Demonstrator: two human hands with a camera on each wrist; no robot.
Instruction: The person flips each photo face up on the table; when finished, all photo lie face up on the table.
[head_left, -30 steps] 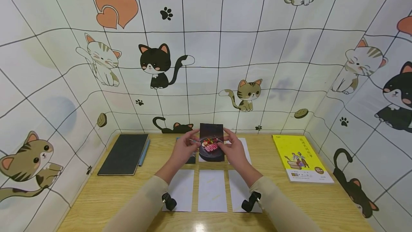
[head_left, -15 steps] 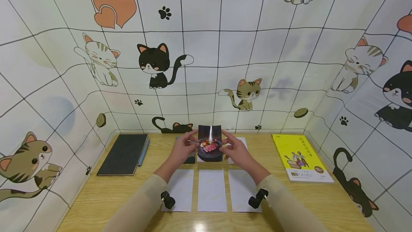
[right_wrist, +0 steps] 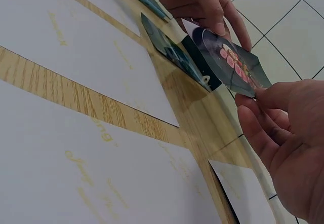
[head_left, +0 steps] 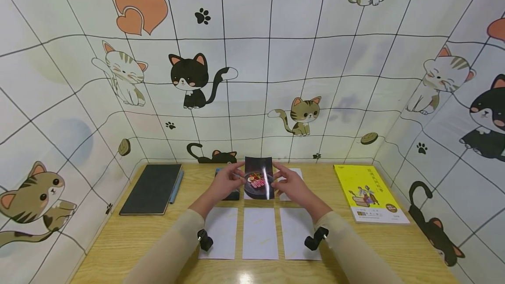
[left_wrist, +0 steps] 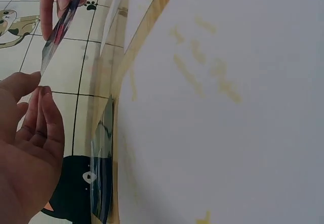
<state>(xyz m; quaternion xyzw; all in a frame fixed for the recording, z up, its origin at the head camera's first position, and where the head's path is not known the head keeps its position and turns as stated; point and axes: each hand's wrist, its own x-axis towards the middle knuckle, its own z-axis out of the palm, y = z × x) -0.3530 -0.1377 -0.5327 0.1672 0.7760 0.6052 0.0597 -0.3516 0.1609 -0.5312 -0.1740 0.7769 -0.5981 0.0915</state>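
A glossy dark photo (head_left: 258,179) of a plated dish is held up over the back row of the table. My left hand (head_left: 228,180) pinches its left edge between thumb and fingers. On the opposite edge, my right hand (head_left: 291,183) pinches it the same way. In the right wrist view the photo (right_wrist: 230,62) bows slightly between the two hands. Behind my left hand lies another dark glossy photo (head_left: 234,194), partly covered. A white card (head_left: 296,174) lies beneath my right hand, face not shown.
Three white cards form a front row: left (head_left: 221,231), middle (head_left: 260,233) and right (head_left: 300,233). A black notebook (head_left: 151,189) with a blue pen (head_left: 176,186) beside it lies at left. A yellow book (head_left: 368,192) lies at right. A cat-print cloth wall (head_left: 252,65) encloses the table.
The photo has come down slightly, and the glare on it has shifted to its right side. My right hand has drawn outward to the photo's edge; both hands keep hold.
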